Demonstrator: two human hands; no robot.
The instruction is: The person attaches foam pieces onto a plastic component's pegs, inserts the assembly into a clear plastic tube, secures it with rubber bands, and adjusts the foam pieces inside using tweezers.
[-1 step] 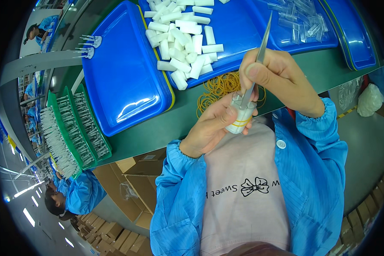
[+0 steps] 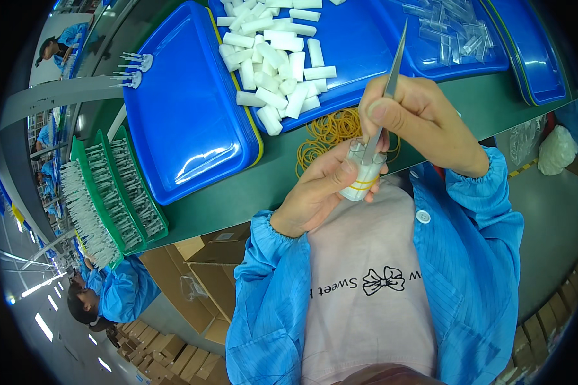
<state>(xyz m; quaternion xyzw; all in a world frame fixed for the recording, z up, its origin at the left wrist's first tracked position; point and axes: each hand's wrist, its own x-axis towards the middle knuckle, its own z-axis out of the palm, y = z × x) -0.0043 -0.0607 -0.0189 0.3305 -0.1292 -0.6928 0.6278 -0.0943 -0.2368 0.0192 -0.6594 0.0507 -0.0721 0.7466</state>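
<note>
My left hand (image 2: 321,186) is closed around a small bundle (image 2: 359,184) of white pieces with clear plastic at its upper end and a yellow rubber band around it. In my right hand (image 2: 420,115) is a pair of metal tweezers (image 2: 397,64), pinched between thumb and fingers. The tweezers slant downward, and their lower end reaches into the clear top of the bundle; the tips themselves are hard to make out. Just behind my left hand lies a heap of yellow rubber bands (image 2: 327,131) on the green tabletop (image 2: 202,218).
White foam-like pieces (image 2: 273,61) are piled in a blue tray at the back. Clear plastic pieces (image 2: 459,35) fill part of another tray. A stacked blue tray (image 2: 186,115) and green racks of thin white parts (image 2: 112,192) stand left. Below sits an open cardboard box (image 2: 186,276).
The upper end of the tweezers has tipped very slightly to the left with my right hand. The bundle stays in my left hand.
</note>
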